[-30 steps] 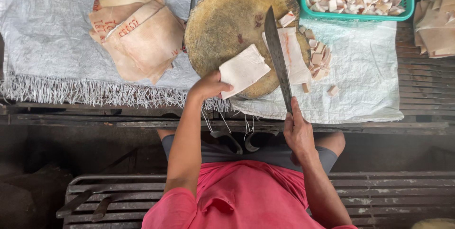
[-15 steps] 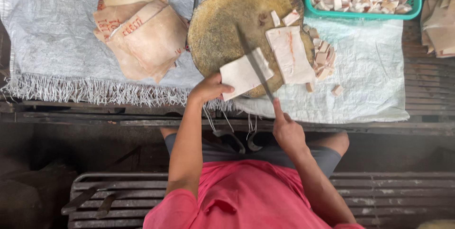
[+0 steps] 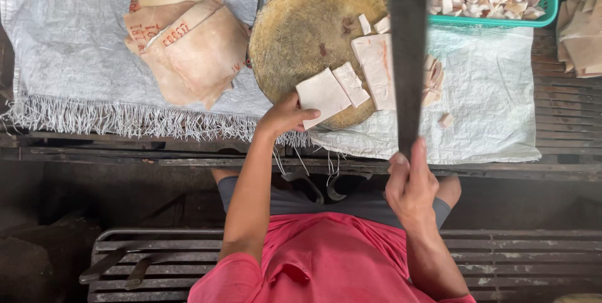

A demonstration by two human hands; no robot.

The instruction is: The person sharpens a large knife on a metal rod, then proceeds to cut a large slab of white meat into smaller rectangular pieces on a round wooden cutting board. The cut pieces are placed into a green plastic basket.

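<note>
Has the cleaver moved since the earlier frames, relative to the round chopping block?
Yes. The cleaver in the right hand was down across the pale slab on the round chopping block half a second ago; now it is raised, standing over the block's right edge.

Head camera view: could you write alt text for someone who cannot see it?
A person's left hand steadies a pale slab on a round wooden block, while the right hand raises a long cleaver. A green basket holds cut pieces.
</note>
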